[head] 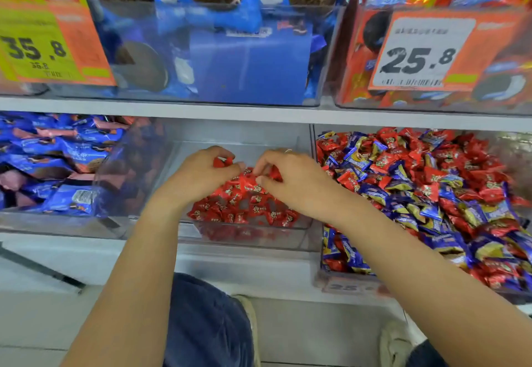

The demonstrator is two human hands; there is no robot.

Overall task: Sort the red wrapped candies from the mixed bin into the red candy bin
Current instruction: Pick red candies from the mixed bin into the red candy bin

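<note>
Both hands (pixel 247 173) hold red candies (pixel 241 199) above bin rim (pixel 250 227).

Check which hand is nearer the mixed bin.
Right. The right hand is over the red candy bin, close to the mixed bin's left wall. The left hand is over the red bin's middle, farther left. Both hold red candies.

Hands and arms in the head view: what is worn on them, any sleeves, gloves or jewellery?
Both forearms are bare to the bottom edge of the picture: no sleeves, gloves, watch or wristband show. The left hand shows no ring. The right hand has a thin, pale ring on one finger; it is too small to tell more.
</note>
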